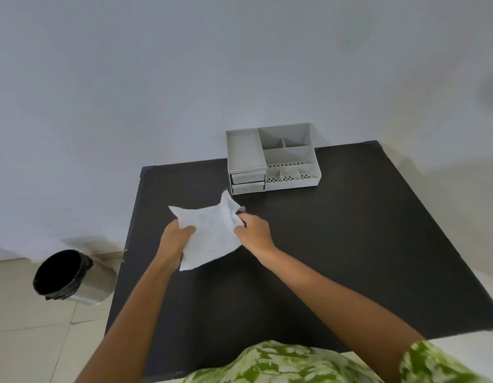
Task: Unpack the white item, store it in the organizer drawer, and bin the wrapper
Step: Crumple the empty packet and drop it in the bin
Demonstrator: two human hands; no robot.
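Left hand (176,239) and right hand (253,230) each pinch an edge of the white item (209,233) — a soft, cloth-like sheet held spread just above the near-left part of the black table (350,244). Beyond it, at the far edge, stands the grey organizer (271,158) — its two small drawers (248,181) face the hands. On the floor at left sits a lined bin (71,276).

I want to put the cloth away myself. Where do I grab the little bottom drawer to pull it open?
Grip the bottom drawer by its front face, reaching straight in from the table's near side, since that face points toward you. It sits low on the organizer's left, under another drawer. No handle shows clearly, so probably hook your fingers on its top edge.
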